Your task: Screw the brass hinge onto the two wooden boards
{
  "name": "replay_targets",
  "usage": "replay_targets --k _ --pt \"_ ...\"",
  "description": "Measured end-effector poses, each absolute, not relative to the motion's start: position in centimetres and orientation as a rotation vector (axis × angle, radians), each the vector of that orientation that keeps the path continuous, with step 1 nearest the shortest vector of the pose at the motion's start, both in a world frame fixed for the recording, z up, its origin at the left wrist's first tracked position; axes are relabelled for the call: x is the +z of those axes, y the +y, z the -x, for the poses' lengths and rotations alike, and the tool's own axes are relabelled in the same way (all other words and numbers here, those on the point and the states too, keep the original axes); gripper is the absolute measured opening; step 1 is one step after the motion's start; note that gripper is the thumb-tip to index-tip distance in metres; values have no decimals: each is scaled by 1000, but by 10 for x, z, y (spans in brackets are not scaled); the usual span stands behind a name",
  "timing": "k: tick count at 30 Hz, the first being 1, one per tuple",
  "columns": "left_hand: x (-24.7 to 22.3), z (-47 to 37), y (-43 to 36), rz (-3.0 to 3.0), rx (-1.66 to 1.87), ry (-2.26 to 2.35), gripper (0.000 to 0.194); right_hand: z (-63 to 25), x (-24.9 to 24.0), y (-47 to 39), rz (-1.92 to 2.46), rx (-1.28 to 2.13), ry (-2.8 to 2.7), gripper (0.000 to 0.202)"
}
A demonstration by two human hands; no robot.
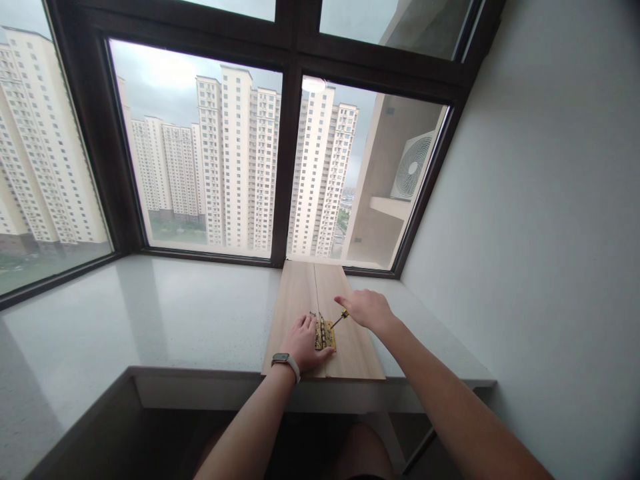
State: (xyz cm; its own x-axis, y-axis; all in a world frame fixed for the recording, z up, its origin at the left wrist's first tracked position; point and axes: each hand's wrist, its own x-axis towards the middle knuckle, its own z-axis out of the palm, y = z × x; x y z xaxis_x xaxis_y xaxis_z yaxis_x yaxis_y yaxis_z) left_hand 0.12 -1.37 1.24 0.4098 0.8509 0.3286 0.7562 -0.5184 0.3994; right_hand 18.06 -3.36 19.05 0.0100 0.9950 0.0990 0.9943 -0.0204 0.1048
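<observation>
A brass-coloured hinge [327, 335] lies unfolded across the seam between two pale wooden boards [293, 293]. My left hand [304, 343] rests over the hinge's left side, fingers along that edge and thumb across the near right corner, holding it down. In my right hand [367, 308] is a screwdriver [339, 321] with a yellow and dark handle; the fist is closed round the handle, thumb sticking out to the left. Its shaft slants down to the hinge's right leaf. Whether the tip sits in a screw is too small to tell. Small screws [313, 314] show beyond the hinge.
The boards lie on a pale stone-like counter [200, 313], reaching its front edge. A white wall [540, 200] rises on the right. Dark-framed windows [287, 167] stand behind the counter, with tall buildings outside. My legs [363, 450] are below the counter.
</observation>
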Motion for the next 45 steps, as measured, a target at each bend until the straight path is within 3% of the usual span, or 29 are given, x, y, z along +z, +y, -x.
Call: replay_targets --k 8,22,26,33,35,45 --pt "13 -1 -14 -2463 748 1422 101 -181 188 -32 -2163 252 2239 64" --pt "11 0 -13 -2493 759 1419 100 -185 183 -29 -1912 59 2574 10" --pt "12 -1 -14 -2491 753 1421 101 -186 180 -27 -1929 67 2543 14" --pt "14 -1 -14 -2484 739 1433 102 -185 185 -30 -2125 231 2277 64" --pt "14 -1 -15 -2479 734 1432 103 -185 185 -30 -2145 238 2256 69" --pt "12 -2 -13 -2489 752 1425 102 -184 182 -26 -2028 234 2341 42"
